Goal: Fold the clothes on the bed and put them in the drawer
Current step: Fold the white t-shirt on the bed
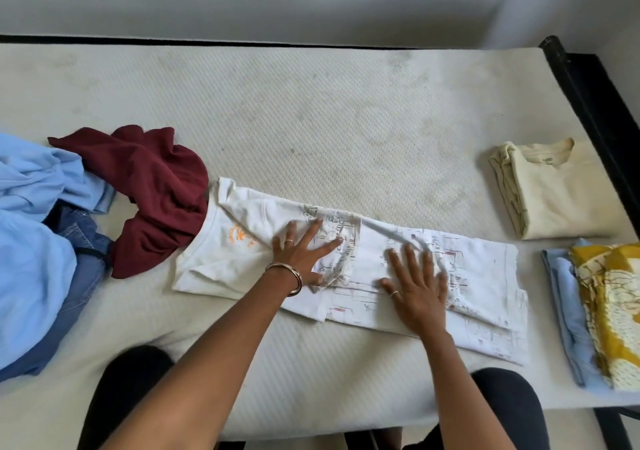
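Note:
A white printed T-shirt (485, 276) lies folded lengthwise into a long strip across the near part of the bed, collar end to the left with an orange logo. My left hand (301, 252) presses flat on its middle-left with fingers spread. Just to the right, my right hand (415, 283) lies flat on the shirt too, slightly blurred. Neither hand grips the cloth.
Unfolded clothes sit at the left: a maroon garment (152, 189), light blue cloth (31, 227) and blue jeans (76, 276). Folded items lie at the right: a cream shirt (554, 193), a light blue piece (568, 318) under a yellow patterned one (613, 311). The mattress (311, 120) ends at a black frame (588, 110).

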The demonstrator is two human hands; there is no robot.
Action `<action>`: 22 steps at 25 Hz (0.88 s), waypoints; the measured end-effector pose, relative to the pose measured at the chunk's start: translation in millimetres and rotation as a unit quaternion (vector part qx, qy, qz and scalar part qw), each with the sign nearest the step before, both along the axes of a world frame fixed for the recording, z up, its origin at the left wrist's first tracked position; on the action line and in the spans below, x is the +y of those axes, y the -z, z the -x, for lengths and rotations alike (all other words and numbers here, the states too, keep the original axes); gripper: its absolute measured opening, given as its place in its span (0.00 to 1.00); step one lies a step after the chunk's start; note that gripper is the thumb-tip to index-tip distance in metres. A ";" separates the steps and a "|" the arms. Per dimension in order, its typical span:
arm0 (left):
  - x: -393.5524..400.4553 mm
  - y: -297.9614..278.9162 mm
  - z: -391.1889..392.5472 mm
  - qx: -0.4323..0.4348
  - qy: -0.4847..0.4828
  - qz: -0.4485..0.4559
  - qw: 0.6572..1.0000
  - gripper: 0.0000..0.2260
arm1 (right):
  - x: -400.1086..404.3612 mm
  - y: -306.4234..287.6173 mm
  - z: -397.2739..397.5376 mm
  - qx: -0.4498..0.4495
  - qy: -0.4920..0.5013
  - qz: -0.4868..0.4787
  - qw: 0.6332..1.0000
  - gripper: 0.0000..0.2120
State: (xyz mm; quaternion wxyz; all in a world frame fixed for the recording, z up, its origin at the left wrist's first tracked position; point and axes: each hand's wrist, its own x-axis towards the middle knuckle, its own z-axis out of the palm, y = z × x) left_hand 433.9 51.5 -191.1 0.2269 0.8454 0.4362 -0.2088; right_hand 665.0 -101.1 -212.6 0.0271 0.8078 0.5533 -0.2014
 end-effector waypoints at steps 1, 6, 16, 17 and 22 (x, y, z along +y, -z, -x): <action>0.7 -7.8 -7.5 0.031 0.011 0.028 0.999 0.40 | -9.1 -3.8 -19.9 0.005 0.059 0.022 0.998 0.30; -23.1 -26.4 -36.5 0.068 0.056 0.043 0.995 0.34 | -20.7 -21.2 -74.4 0.041 0.185 0.079 0.979 0.31; -56.4 -20.6 -59.6 0.071 0.046 0.090 0.992 0.48 | -0.7 -23.6 -104.1 0.053 0.229 0.072 0.969 0.30; -56.1 -19.0 -55.4 0.073 0.044 0.085 0.993 0.47 | -0.6 -21.9 -90.6 0.055 0.279 0.019 0.959 0.32; -62.8 -18.7 -67.6 0.104 0.062 0.061 0.991 0.44 | -56.9 -25.1 -93.9 -0.028 0.459 -0.043 0.887 0.42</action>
